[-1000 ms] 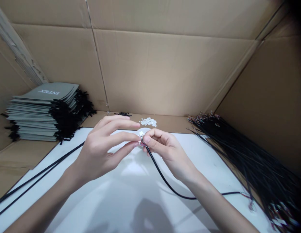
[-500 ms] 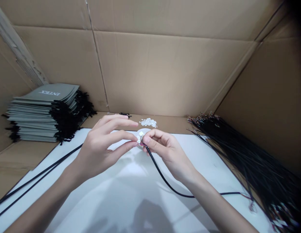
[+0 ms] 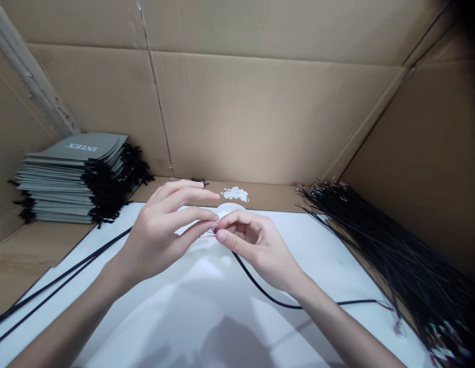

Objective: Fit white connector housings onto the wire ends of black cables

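The end of a black cable (image 3: pixel 260 286) is pinched between thumb and forefinger of the right hand (image 3: pixel 256 245), the cable trailing away below the wrist. Its thin coloured wires are met by the pressed-together fingertips of the left hand (image 3: pixel 160 235), directly left of the right hand.

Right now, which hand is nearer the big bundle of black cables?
Right. The right hand sits mid-table on the bundle's side; the left hand is beyond it, farther away.
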Demonstrator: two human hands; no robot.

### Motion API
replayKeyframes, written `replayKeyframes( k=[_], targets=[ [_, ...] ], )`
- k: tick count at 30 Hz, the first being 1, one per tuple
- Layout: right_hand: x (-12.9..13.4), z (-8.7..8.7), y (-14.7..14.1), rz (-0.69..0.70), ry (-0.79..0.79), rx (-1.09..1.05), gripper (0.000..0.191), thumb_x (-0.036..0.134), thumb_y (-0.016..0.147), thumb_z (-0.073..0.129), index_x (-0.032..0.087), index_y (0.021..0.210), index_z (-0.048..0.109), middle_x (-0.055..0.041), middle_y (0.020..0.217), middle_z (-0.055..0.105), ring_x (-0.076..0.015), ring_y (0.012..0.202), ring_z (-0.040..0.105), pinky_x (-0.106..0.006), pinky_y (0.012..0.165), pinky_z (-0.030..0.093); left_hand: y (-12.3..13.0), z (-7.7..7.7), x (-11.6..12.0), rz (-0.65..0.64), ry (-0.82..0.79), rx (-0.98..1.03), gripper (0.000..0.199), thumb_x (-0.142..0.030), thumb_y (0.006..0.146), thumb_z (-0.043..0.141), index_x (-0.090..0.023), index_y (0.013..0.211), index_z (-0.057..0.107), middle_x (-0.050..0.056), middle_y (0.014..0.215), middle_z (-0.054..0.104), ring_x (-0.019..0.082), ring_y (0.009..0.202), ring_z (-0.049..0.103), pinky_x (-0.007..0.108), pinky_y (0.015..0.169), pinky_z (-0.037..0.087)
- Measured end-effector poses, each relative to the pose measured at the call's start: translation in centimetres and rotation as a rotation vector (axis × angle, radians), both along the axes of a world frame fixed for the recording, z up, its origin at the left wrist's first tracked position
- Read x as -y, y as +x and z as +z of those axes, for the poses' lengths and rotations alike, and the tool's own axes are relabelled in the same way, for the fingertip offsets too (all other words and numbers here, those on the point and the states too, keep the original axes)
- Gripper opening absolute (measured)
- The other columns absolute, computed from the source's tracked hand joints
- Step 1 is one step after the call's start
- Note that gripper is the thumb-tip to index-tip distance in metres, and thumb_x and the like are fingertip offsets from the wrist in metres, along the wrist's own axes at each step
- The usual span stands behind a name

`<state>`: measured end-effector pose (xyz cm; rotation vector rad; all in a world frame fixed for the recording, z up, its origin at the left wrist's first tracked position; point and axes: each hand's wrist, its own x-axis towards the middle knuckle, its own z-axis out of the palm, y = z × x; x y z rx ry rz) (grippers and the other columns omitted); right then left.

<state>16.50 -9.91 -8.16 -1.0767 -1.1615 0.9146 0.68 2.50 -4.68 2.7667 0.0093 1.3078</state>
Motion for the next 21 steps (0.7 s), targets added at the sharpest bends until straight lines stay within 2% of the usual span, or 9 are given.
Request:
replayKeyframes(
  k=[4,7,10,15,21],
  targets=[
    [-0.07,-0.09,-0.12,-0.017,0.025,0.053,0.015,0.035,0.093,0.067,0.021,0.089,0.068,-0.0015,0.086,0.066,-0.0157,0.080,0.059,-0.029,0.072,0.045,-0.01,-0.47,-0.04,-0.067,-0.135,-0.043,0.010,-0.015,0.093,0.063,-0.022,0.096,0.069,0.005,0.111,0.072,0.023,0.111,0.064,0.038,0.096,0.052],
    [-0.14,-0.17,-0.14,-0.041,0.028,0.067,0.016,0.036,0.092,0.068,0.020,0.089,0.068,-0.0025,0.089,0.067,-0.0161,0.083,0.060,-0.029,0.074,0.046,-0.09,-0.76,0.09,-0.057,-0.311,-0.142,0.010,-0.019,0.096,0.059,-0.022,0.100,0.068,0.003,0.100,0.074,0.017,0.092,0.069,0.025,0.075,0.054],
    [-0.08,-0.25,-0.22,-0.084,0.049,0.068,0.015,0.035,0.093,0.068,0.020,0.089,0.066,-0.0015,0.088,0.066,-0.0149,0.081,0.060,-0.027,0.073,0.046,0.00,-0.73,0.40,-0.013,-0.393,-0.175,0.011,-0.021,0.097,0.057,-0.021,0.093,0.068,0.000,0.088,0.073,0.013,0.076,0.067,0.022,0.064,0.049],
    [0.10,-0.22,-0.40,-0.154,0.095,0.195,0.011,0.031,0.096,0.063,0.021,0.090,0.067,0.0005,0.082,0.064,-0.0133,0.076,0.058,-0.026,0.071,0.045,0.49,-0.36,0.88,-0.037,-0.556,-0.150,0.013,-0.025,0.094,0.061,-0.020,0.086,0.070,0.000,0.082,0.072,0.014,0.072,0.067,0.020,0.063,0.053],
    [0.11,-0.01,-0.24,-0.145,0.051,0.134,0.018,0.033,0.095,0.062,0.020,0.083,0.065,-0.0015,0.080,0.064,-0.0154,0.075,0.057,-0.028,0.068,0.044,0.71,-0.23,0.46,-0.148,-0.949,-0.200,0.012,-0.030,0.089,0.069,-0.020,0.095,0.072,0.004,0.090,0.076,0.019,0.080,0.073,0.025,0.070,0.062]
  ],
)
